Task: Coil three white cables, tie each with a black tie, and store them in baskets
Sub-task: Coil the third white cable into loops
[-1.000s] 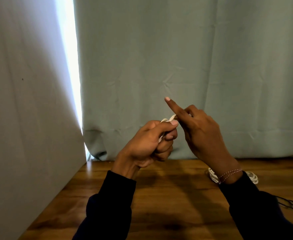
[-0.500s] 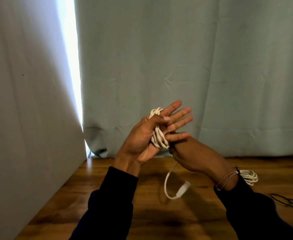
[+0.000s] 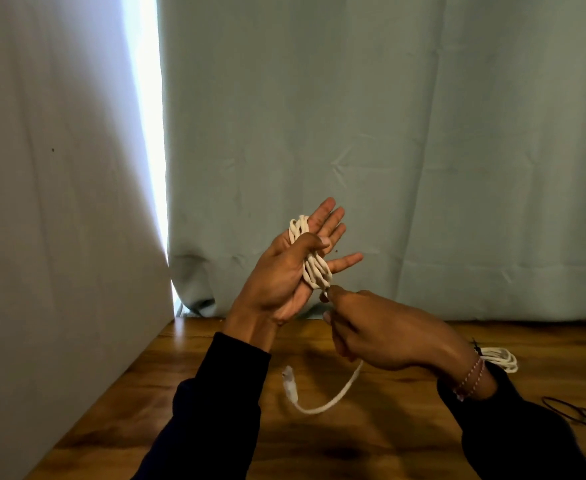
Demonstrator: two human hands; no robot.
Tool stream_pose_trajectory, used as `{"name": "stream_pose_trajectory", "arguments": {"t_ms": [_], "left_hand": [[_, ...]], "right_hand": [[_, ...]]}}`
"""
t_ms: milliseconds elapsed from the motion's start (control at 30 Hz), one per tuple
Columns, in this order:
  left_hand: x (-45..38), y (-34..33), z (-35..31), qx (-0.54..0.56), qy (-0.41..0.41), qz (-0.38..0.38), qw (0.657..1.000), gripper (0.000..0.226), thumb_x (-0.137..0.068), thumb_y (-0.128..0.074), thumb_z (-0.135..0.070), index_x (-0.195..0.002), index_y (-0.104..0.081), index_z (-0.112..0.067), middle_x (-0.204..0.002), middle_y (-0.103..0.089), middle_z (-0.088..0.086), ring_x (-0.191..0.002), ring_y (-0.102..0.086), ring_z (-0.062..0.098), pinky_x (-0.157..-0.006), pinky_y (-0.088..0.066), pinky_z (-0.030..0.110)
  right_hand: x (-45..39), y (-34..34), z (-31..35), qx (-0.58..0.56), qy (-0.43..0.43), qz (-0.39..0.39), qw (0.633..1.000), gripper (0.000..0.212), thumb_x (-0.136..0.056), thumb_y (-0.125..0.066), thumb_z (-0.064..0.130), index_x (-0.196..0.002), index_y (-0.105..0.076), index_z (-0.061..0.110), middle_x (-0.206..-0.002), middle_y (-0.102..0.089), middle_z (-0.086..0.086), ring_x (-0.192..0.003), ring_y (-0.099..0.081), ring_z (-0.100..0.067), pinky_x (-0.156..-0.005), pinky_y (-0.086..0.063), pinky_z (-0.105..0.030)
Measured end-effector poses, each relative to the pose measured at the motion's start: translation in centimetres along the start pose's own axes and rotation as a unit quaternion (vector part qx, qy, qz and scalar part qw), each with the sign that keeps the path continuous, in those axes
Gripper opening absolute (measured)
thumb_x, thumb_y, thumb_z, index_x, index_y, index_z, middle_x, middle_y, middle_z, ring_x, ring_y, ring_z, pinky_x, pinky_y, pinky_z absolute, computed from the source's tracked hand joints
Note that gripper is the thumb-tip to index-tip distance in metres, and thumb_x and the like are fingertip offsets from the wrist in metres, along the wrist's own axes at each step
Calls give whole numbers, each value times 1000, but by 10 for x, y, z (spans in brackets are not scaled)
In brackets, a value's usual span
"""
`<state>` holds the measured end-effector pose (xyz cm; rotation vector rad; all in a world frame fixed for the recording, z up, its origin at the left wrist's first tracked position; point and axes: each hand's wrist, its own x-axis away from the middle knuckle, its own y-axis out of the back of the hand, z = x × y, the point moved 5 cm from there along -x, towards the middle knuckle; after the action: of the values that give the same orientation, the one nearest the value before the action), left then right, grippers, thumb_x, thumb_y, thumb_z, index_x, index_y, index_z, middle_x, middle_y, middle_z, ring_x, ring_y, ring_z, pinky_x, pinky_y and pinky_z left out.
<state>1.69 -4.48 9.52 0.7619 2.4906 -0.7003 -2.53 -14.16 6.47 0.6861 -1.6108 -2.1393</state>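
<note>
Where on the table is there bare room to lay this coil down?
Bare table lies between the left sleeve and the wall, and between the two arms under the plug. The right side is crowded: a tied coil and a black tie.

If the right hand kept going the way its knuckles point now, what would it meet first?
Probably the white cable wound round the left hand: the right hand pinches the strand just below those loops. Depth is uncertain.
</note>
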Motion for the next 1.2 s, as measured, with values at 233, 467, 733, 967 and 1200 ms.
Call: {"name": "stream_pose_trajectory", "arguments": {"t_ms": [233, 467, 733, 967, 1200], "left_hand": [[-5, 19, 1, -72, -26, -73, 994, 52, -105, -26, 2, -154, -32, -15, -163, -31, 3, -151, -27, 25, -98, -52, 47], [-1, 26, 0, -151, -28, -102, 983, 52, -106, -37, -3, -156, -26, -10, -161, -34, 2, -139, -47, 24, -85, -60, 37], [10, 3, 1, -406, -36, -34, 912, 46, -100, -51, -42, -92, -72, -1, -91, -72, 25, -83, -72, 36, -75, -58, 34], [14, -12, 13, -328, 59, -18, 943, 71, -90, -18, -73, -96, -72, -28, -48, -37, 3, -42, -29, 11, -47, -25, 28], [12, -18, 22, -289, 79, 41, 953, 89, -83, -30, -80, -95, -74, -3, -46, -27, -2, -44, -19, 13, -47, -20, 27]], "right_hand": [[17, 12, 15, 41, 22, -53, 998, 22, -106, -43, 28, -94, -57, 16, -81, -62, -4, -72, -57, -15, -71, -54, -40], [38, 43, 27, -10, 96, -174, 980, 21, -100, -57, 30, -82, -66, 22, -64, -59, 8, -58, -55, -8, -53, -41, -19], [49, 63, 24, -82, 180, -244, 949, 18, -99, -55, 24, -116, -62, 24, -92, -70, 13, -88, -69, -6, -71, -56, -22], [58, 86, 8, -4, 186, -430, 883, 28, -87, -70, 37, -106, -70, 17, -90, -74, 8, -82, -70, -4, -72, -59, -28], [59, 94, -19, 94, 135, -511, 844, 35, -89, -66, 49, -93, -77, 16, -82, -72, 0, -68, -62, -15, -57, -53, -40]]}}
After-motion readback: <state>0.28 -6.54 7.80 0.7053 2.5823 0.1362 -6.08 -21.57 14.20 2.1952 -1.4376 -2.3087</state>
